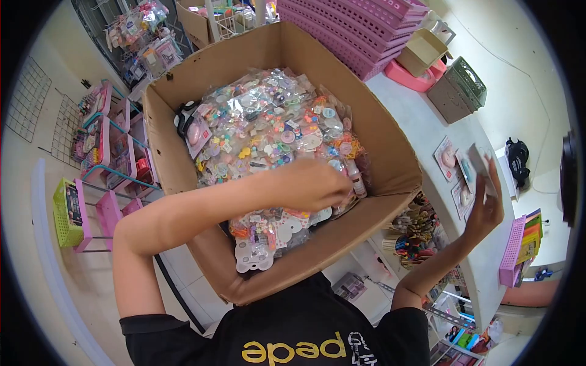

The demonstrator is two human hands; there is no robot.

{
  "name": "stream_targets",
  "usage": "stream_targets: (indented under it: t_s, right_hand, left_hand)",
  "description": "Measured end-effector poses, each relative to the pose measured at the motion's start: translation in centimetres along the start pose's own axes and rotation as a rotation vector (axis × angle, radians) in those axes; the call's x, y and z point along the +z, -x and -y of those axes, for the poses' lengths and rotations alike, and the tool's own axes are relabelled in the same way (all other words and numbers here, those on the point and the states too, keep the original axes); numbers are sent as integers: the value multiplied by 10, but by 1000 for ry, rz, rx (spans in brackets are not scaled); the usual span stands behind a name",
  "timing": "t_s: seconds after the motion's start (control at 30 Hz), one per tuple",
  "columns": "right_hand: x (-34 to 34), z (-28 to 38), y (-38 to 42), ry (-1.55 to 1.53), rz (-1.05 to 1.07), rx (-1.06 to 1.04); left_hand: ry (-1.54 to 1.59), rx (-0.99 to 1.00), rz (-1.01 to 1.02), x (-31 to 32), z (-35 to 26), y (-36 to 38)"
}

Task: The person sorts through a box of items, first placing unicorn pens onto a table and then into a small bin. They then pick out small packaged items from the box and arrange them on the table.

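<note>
A large cardboard box (390, 140) is full of small clear-bagged trinkets and accessories (262, 122). Over the right part of this pile is my left hand (320, 186), slightly blurred, its fingers curled down; what they hold, if anything, is hidden. My right hand (486, 204) is above the white counter on the right, its fingers closed on a flat carded pack (479, 165). Beside that hand, carded packs with pink items (447, 158) lie on the counter (412, 107). A white card pack (254, 255) rests at the box's near end.
Stacked purple baskets (354, 30) stand behind the box. A grey-green basket (458, 88) and a pink container (406, 76) are on the counter's far part. Pink trays (107, 210) and a green basket (67, 210) are at the left. Another arm (531, 294) shows at the lower right.
</note>
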State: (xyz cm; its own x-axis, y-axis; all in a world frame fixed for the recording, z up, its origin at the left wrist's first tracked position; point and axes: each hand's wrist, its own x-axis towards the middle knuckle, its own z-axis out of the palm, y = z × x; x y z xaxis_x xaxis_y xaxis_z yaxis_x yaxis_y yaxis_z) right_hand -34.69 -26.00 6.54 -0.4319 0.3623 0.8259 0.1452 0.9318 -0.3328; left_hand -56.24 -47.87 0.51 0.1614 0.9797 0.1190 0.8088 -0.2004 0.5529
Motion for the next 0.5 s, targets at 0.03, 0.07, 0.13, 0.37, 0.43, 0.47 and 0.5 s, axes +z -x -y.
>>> stream_targets:
  t_s: [0.03, 0.07, 0.13, 0.37, 0.43, 0.47, 0.5]
  right_hand:
    - [-5, -10, -1, 118, -11, 24]
    - [-10, -22, 0, 237, -23, 47]
    - [-18, -58, 8, 379, 34, 64]
    - [-28, -88, 33, 408, 297, 341]
    - [-29, -79, 31, 411, 407, 439]
    - [-29, -76, 31, 413, 398, 447]
    - [-28, -74, 29, 398, 410, 495]
  left_hand:
    - [-5, 7, 4, 11, 6, 0]
    - [-183, 47, 113, 24, 9, 0]
    - [-368, 97, 216, 34, 12, -2]
    - [-432, 201, 182, 52, 19, 1]
    - [-464, 179, 225, 54, 17, 1]
    - [-489, 146, 261, 56, 16, 1]
    - [-495, 153, 264, 55, 15, -1]
